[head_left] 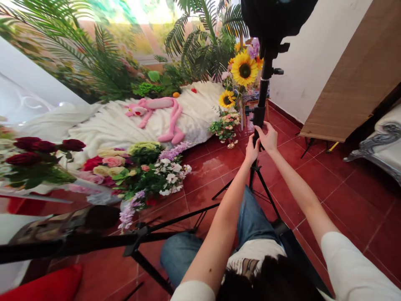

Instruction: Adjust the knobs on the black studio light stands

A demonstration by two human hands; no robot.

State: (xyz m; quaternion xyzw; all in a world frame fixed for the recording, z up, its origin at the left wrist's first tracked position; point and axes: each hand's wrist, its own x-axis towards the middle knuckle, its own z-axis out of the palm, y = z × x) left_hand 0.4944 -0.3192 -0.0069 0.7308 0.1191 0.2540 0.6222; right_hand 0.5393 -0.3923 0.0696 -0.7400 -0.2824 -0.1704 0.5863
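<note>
Gripping the black stand with both hands, right at the lower joint of the pole! Closing the left hand round the tube, fingers curled in tight; clasping just above with the right hand, thumb on the near side, fingers bent about the same tube and partly hidden, so cannot tell how firmly. Standing upright straight ahead, legs spread on the red tiles, right beside the sunflowers in this view.

Looking for writing: finding printed lines on the white shirt, too small and blurred to read.

Over to containers: spotting a gold-coloured foot beneath small pink and peach flowers, down on the floor near the stand. Swinging left, catching clear wrapping under a mixed bouquet, next to dark red roses. Beyond, seeing a pink plush panther stretched over white cloth, with an orange fruit lying close by.
</note>
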